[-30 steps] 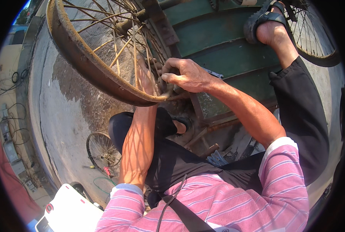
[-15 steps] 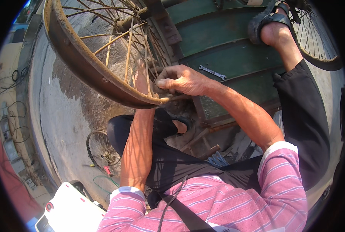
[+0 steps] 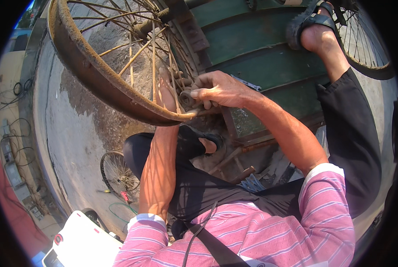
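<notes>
Two bare hands meet just above the middle of the frame, at the lower right end of one large rusty wheel rim (image 3: 89,66) that arcs through the upper left. The right hand (image 3: 219,89) is outside the rim, its fingers half curled and its thumb tip at the edge of one small round grey-brown piece (image 3: 187,99); whether that piece is pinched cannot be told. The left hand (image 3: 167,92) reaches up behind the spokes (image 3: 154,66), just left of the piece, its fingers bent and partly hidden, so its hold cannot be told either. The spokes overlap too much to count, running to one hub (image 3: 145,29) at upper centre. Right of the hands, one wrench (image 3: 247,83), partly covered by the right wrist, lies on a ridged green panel (image 3: 270,64). Two dark sandals show, one (image 3: 297,31) at the upper right on the panel's edge, the other (image 3: 216,141) near the centre. Farther out are two more spoked wheels, one (image 3: 124,179) on the ground at lower left, the other (image 3: 371,70) at upper right. Dark cables (image 3: 18,89) hang at the far left.
</notes>
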The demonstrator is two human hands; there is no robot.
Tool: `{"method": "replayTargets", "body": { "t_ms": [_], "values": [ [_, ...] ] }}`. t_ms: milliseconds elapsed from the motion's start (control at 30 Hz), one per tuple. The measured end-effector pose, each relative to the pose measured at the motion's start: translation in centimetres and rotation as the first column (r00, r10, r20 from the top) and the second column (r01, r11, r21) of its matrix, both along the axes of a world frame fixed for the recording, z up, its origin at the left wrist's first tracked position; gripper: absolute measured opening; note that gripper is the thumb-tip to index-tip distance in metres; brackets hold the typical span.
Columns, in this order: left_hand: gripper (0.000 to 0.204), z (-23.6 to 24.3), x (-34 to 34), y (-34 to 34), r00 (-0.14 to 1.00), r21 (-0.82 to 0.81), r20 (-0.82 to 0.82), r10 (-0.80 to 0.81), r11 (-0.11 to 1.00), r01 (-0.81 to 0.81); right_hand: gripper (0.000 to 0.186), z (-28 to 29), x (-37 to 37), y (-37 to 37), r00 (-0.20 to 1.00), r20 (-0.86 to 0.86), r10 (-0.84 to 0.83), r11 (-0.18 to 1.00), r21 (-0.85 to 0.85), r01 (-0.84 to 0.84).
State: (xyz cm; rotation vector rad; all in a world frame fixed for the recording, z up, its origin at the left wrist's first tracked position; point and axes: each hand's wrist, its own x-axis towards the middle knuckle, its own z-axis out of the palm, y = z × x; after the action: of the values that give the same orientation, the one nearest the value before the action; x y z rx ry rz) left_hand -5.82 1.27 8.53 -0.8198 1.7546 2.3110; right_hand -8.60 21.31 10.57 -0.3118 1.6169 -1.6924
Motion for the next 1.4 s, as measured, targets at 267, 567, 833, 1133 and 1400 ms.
{"method": "replayTargets", "body": {
  "t_ms": [267, 567, 833, 1133, 1400],
  "values": [
    [0.056, -3.2, -0.5, -1.4, 0.906, -0.899, -0.185, -0.380, 0.438, 0.000, 0.032, 0.6, 0.4, -2.3, 0.999, -0.021, -0.034, 0.999, 0.015, 0.035],
    [0.022, -4.5, 0.0, -4.1, 0.769, -0.950, -0.116, -0.628, -0.156, -0.271, 0.054, 0.2, 1.0, -2.5, 0.989, -0.137, -0.057, 0.997, 0.050, 0.064],
    [0.057, -5.6, 0.0, -6.5, 0.922, -0.960, -0.047, -0.383, 0.272, 0.064, 0.057, 1.1, 1.0, -3.5, 0.917, -0.398, -0.031, 0.894, 0.399, 0.204],
    [0.033, -1.9, 1.0, -3.6, 0.844, -0.986, -0.043, -0.535, 0.161, 0.052, 0.052, 0.6, 0.9, -1.0, 0.948, -0.318, -0.012, 0.976, 0.204, 0.081],
    [0.031, -0.6, 0.5, -0.4, 0.886, -0.929, -0.166, -0.432, 0.371, 0.007, 0.047, 2.0, 0.3, -0.7, 0.950, -0.307, 0.047, 0.987, 0.160, 0.003]
  ]
}}
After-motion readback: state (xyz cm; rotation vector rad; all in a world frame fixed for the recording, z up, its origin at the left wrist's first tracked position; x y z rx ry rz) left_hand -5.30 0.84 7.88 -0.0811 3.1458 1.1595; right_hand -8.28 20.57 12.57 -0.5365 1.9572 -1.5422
